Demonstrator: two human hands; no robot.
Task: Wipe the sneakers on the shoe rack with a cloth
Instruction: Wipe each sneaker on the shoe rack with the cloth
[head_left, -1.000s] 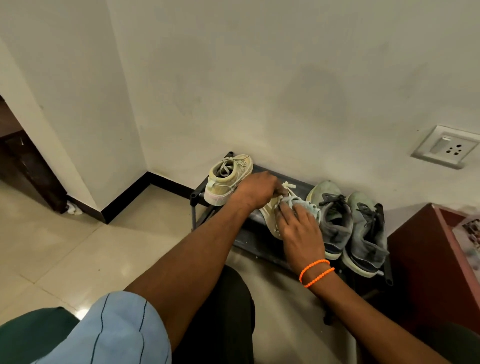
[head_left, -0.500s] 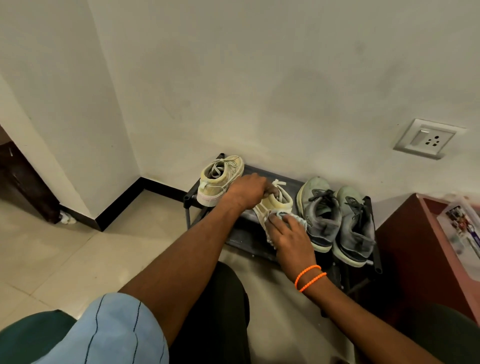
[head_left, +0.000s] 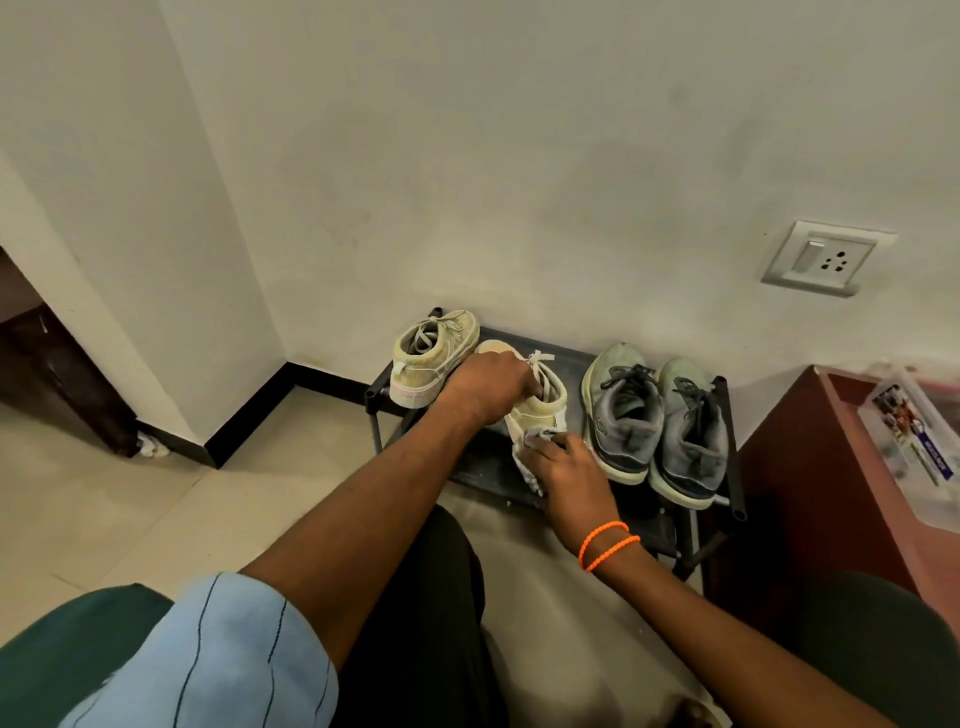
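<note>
A low black shoe rack (head_left: 571, 364) stands against the wall with two cream sneakers and two grey sneakers on top. My left hand (head_left: 488, 387) grips the right-hand cream sneaker (head_left: 540, 410) at its collar, fingers inside the opening. My right hand (head_left: 566, 473) holds a pale cloth (head_left: 530, 457) pressed against that sneaker's heel end. The other cream sneaker (head_left: 431, 358) sits at the rack's left end. The grey sneakers (head_left: 628, 410) (head_left: 691, 431) stand side by side on the right, untouched.
A reddish-brown cabinet (head_left: 810, 467) with papers and a plastic packet (head_left: 914, 431) stands right of the rack. A wall socket (head_left: 826, 257) is above it. Tiled floor (head_left: 156, 509) spreads to the left, with a dark wooden door frame (head_left: 47, 364) at far left.
My right hand with the cloth has slid from the sneaker's top down toward its heel end. My left hand keeps its grip on the sneaker.
</note>
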